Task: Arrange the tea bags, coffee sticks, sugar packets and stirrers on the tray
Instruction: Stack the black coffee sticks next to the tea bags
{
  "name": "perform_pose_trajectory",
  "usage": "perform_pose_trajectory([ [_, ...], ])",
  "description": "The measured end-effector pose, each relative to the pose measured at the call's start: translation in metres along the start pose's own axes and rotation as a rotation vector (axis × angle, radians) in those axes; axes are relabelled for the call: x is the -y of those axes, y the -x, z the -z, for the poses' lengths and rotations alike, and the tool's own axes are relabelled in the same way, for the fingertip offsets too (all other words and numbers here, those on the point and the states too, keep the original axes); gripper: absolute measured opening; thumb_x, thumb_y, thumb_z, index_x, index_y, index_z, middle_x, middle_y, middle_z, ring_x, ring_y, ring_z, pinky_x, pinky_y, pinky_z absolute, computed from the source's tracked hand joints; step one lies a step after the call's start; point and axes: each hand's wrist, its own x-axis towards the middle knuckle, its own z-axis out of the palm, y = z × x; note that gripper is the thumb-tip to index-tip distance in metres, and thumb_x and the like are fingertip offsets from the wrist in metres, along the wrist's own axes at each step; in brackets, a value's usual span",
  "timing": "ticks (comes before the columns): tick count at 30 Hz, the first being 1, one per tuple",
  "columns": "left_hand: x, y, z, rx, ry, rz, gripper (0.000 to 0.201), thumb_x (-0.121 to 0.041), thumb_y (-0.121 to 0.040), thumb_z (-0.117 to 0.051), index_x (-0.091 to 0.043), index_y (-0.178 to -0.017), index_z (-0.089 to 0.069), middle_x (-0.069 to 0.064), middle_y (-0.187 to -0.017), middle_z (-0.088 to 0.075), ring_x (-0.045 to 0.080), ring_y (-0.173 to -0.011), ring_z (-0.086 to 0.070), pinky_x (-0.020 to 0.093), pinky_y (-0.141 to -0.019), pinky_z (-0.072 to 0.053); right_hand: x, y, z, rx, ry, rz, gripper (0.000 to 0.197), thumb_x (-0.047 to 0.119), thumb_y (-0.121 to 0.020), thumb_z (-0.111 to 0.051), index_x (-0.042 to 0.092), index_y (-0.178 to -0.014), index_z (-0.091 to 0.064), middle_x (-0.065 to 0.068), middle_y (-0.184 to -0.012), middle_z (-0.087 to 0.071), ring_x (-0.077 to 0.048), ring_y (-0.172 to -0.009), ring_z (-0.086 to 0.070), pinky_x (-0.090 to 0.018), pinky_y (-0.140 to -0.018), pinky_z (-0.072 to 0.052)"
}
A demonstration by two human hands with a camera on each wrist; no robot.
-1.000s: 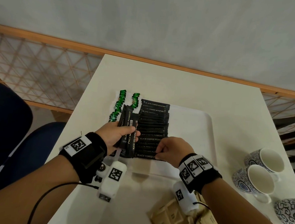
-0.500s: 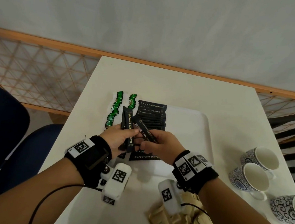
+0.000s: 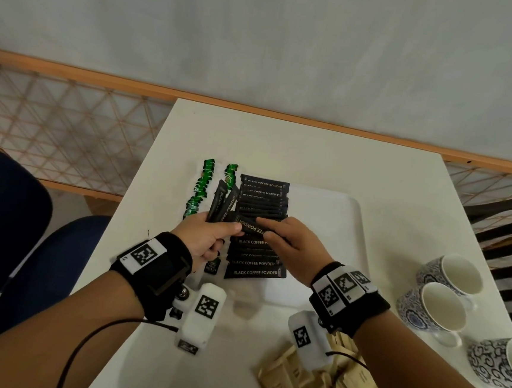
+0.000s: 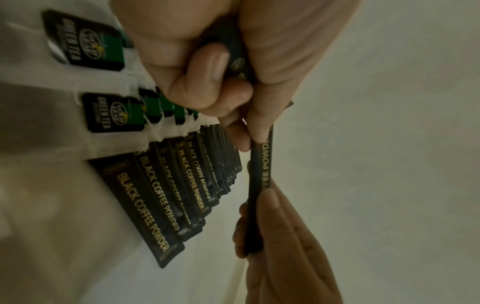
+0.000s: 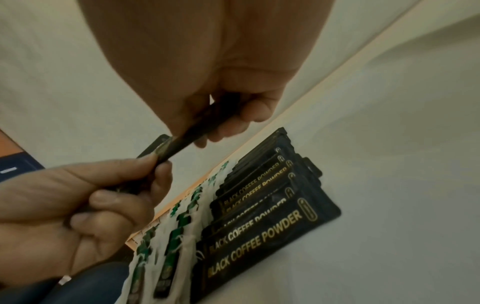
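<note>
A white tray (image 3: 333,213) on the white table carries a column of black coffee sticks (image 3: 258,263) and, to its left, rows of green tea bags (image 3: 201,189). My left hand (image 3: 210,236) grips a small bundle of black coffee sticks (image 3: 221,204) above the tray. One black coffee stick (image 3: 250,226) lies across between both hands; my right hand (image 3: 287,243) pinches its right end. The left wrist view shows this stick (image 4: 259,185) held edge-on over the coffee row (image 4: 166,197) and tea bags (image 4: 85,43). In the right wrist view the same stick (image 5: 187,137) runs between both hands.
Tan paper packets (image 3: 309,384) lie heaped at the table's near edge under my right wrist. Three blue-and-white cups (image 3: 436,308) stand at the right. A blue chair (image 3: 13,234) sits left of the table; a wooden lattice rail (image 3: 68,134) runs behind.
My right hand left the bottom of the coffee row, rose to the left hand and took hold of one stick from its bundle. The left hand stayed over the tray.
</note>
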Motion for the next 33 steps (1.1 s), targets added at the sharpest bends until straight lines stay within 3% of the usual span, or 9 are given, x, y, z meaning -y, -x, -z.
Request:
perform_pose_trajectory([
  [6,0.0,-0.003,-0.002,-0.021,0.03,-0.006,0.01,-0.011,-0.091,-0.062,-0.008,-0.1,-0.062,0.009,-0.088,-0.071,0.004,-0.038,-0.038,0.013,-0.032,-0.026,-0.002,0.003,0.011,0.029,-0.033,-0.112,0.021,0.021,-0.09,-0.061,0.029,-0.105,-0.072,0.001,-0.083,-0.07,-0.016,-0.078,-0.064,-0.031,-0.08,-0.052],
  [11,-0.001,-0.002,-0.003,-0.02,0.023,-0.011,0.012,-0.017,-0.091,-0.062,-0.014,-0.103,-0.065,0.005,-0.088,-0.07,0.006,-0.043,-0.037,0.014,-0.034,-0.026,-0.003,0.003,0.011,0.026,0.046,-0.158,0.013,0.018,-0.085,-0.066,0.026,-0.091,-0.075,0.012,-0.071,-0.059,-0.004,-0.069,-0.054,-0.015,-0.068,-0.043],
  [14,0.003,-0.003,-0.004,0.002,-0.044,-0.021,0.021,-0.021,-0.087,-0.067,-0.012,-0.107,-0.066,0.004,-0.088,-0.069,0.006,-0.044,-0.036,0.015,-0.035,-0.027,0.0,0.001,0.007,0.016,-0.364,-0.352,0.011,0.01,-0.085,-0.065,0.02,-0.082,-0.067,0.008,-0.065,-0.066,-0.01,-0.057,-0.058,-0.021,-0.057,-0.048],
  [17,0.008,-0.003,-0.007,0.051,-0.143,-0.02,0.022,-0.015,-0.08,-0.074,-0.016,-0.102,-0.069,0.001,-0.062,-0.051,0.007,-0.04,-0.033,0.016,-0.034,-0.024,0.007,0.001,0.009,0.023,-0.686,-0.416,0.01,0.0,-0.088,-0.059,0.006,-0.084,-0.066,-0.005,-0.07,-0.067,-0.012,-0.054,-0.061,-0.021,-0.052,-0.051],
  [20,0.011,-0.003,-0.009,0.068,-0.19,-0.035,0.018,-0.01,-0.078,-0.075,-0.018,-0.092,-0.068,-0.004,-0.046,-0.041,0.009,-0.04,-0.031,0.015,-0.036,-0.022,0.012,0.002,0.009,0.064,-0.756,-0.405,0.009,0.0,-0.088,-0.061,0.006,-0.085,-0.067,-0.007,-0.072,-0.069,-0.013,-0.057,-0.064,-0.022,-0.054,-0.053],
  [24,0.007,-0.002,-0.006,0.047,-0.233,-0.045,0.016,-0.006,-0.081,-0.072,-0.017,-0.092,-0.068,0.001,-0.054,-0.045,0.008,-0.037,-0.033,0.015,-0.033,-0.024,0.005,0.002,0.018,-0.096,-0.826,-0.376,0.017,-0.001,-0.085,-0.065,0.014,-0.092,-0.066,-0.006,-0.072,-0.064,-0.013,-0.056,-0.061,-0.022,-0.056,-0.051],
  [28,0.004,-0.002,-0.001,0.044,-0.285,-0.052,0.016,-0.007,-0.083,-0.07,-0.019,-0.093,-0.07,-0.003,-0.054,-0.05,0.007,-0.036,-0.036,0.015,-0.034,-0.026,-0.004,0.003,0.028,0.034,-0.521,-0.317,0.021,0.0,-0.082,-0.069,0.019,-0.089,-0.073,-0.003,-0.075,-0.068,-0.007,-0.06,-0.058,-0.015,-0.058,-0.047],
  [30,0.006,-0.002,-0.001,0.039,-0.298,-0.049,0.012,-0.01,-0.084,-0.069,-0.018,-0.093,-0.07,0.001,-0.061,-0.052,0.009,-0.037,-0.038,0.015,-0.034,-0.028,-0.007,0.004,0.027,0.122,-0.295,-0.297,0.022,0.006,-0.08,-0.073,0.028,-0.082,-0.075,-0.001,-0.079,-0.073,-0.006,-0.067,-0.061,-0.017,-0.068,-0.051],
  [33,0.009,-0.003,0.001,-0.019,-0.313,-0.071,0.01,-0.025,-0.088,-0.066,-0.014,-0.091,-0.066,0.005,-0.074,-0.056,0.01,-0.042,-0.042,0.017,-0.036,-0.03,-0.014,0.005,0.023,0.151,-0.176,-0.327,0.021,0.014,-0.08,-0.074,0.035,-0.076,-0.073,0.001,-0.083,-0.074,-0.013,-0.079,-0.067,-0.024,-0.082,-0.055],
])
